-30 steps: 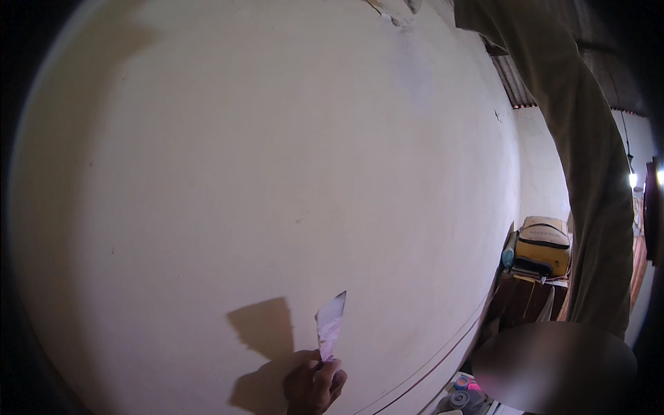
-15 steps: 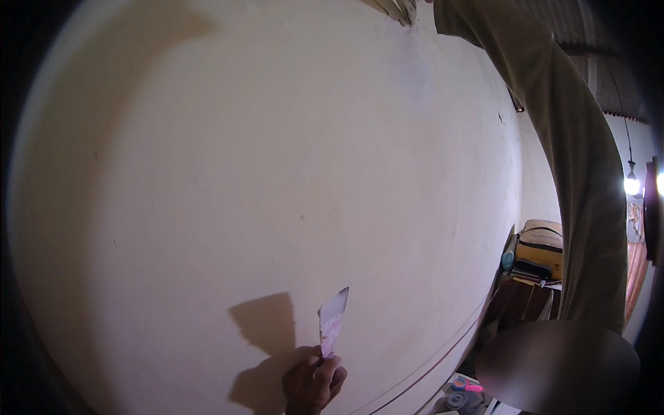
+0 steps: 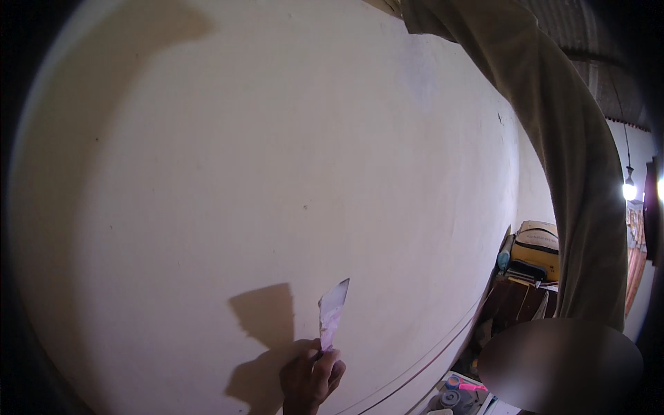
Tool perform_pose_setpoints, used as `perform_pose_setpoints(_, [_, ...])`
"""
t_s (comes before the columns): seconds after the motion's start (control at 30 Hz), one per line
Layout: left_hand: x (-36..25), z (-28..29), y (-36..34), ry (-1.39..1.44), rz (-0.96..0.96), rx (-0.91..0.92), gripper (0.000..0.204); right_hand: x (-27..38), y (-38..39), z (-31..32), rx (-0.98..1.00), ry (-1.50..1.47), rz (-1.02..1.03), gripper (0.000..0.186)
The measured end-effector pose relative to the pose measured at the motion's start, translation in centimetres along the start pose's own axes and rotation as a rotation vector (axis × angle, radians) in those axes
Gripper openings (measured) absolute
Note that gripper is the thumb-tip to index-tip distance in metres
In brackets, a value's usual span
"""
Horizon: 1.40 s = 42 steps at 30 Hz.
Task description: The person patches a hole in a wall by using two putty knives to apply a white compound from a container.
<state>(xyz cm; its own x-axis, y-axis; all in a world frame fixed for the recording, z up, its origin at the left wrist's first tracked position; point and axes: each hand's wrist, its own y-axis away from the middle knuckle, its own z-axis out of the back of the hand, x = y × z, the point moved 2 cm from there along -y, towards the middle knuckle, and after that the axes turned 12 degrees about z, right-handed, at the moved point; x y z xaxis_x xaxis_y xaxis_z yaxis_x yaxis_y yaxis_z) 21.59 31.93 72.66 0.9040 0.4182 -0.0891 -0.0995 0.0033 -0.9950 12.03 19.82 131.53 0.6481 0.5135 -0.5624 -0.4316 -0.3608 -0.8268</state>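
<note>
My left hand [image 3: 311,379] is closed around the lower end of a putty knife [image 3: 333,312], low in the middle of the view. The flared blade points up and carries a whitish, pinkish smear. It stands in front of a large off-white wall [image 3: 207,173], and its shadow falls on the wall to the left. On the right, my right arm in a brown-green sleeve [image 3: 546,138] reaches up along the wall. Its cuff lies at the top edge, and my right hand is out of the picture.
A yellow-tan bag [image 3: 538,252] sits on brown furniture at the right. Below, a grey round object [image 3: 451,399] and a pink item [image 3: 472,387] lie on a light surface. A lit bulb [image 3: 629,190] hangs at far right. Cables [image 3: 415,370] run along the wall's lower part.
The right sleeve's cuff has shifted left along the top edge, and the bit of right hand seen before has left the view. The left hand with the putty knife stays nearly in place.
</note>
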Motion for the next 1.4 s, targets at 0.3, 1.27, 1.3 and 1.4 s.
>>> perform_pose_setpoints(0.3, [0.9,-0.5,1.1,0.002,0.114,-0.022,0.016,-2.0,6.6,-1.3,-0.341,-0.095,0.074,0.024])
perform_pose_setpoints(1.27, [-0.1,0.5,-1.2,-0.167,0.115,0.149,0.026,-1.9,18.7,-21.0,-0.523,-0.708,-0.331,0.040])
perform_pose_setpoints(1.3, [0.5,0.3,-1.0,-0.170,0.118,0.149,0.026,-1.8,19.0,-20.7,-0.524,-0.742,-0.321,0.040])
perform_pose_setpoints(1.4, [2.0,0.1,-0.6,-0.034,0.069,0.004,0.026,-2.7,19.8,-20.0,-0.513,-0.794,-0.280,0.040])
